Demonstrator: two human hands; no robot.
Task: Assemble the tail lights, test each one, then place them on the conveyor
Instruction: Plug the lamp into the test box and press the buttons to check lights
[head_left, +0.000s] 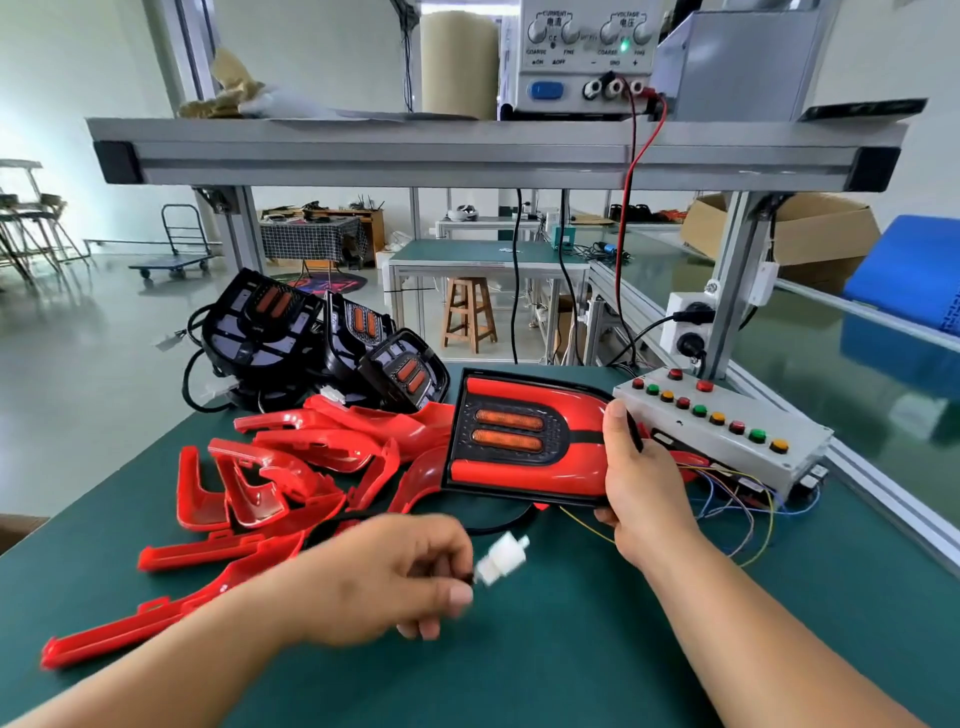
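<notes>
Nearest us, our left hand (384, 577) is blurred, its fingers curled, and its thumb and fingertips pinch a white plug (501, 561) just above the green table (571, 660). A black cable (498, 526) runs from the plug back under the tail light (524, 441). Our right hand (639, 478) is well apart from the left and grips that light by its right end, thumb on the red face and fingers curled underneath. The light faces us, with two amber strips in a black centre. Its left end lies over a pile of red lenses (270, 483); we cannot tell whether it touches them.

Just right of the light sits a grey test box (727, 431) with a row of red, green and yellow buttons, and loose coloured wires (737, 499) lie in front of it. Behind the lenses stand several black housings (322, 332) at the table's far edge. A green belt (810, 374) runs along the right side, with a blue crate (914, 270) beyond it. Up on the shelf (467, 150) sits a power supply (582, 57) with a green lamp lit.
</notes>
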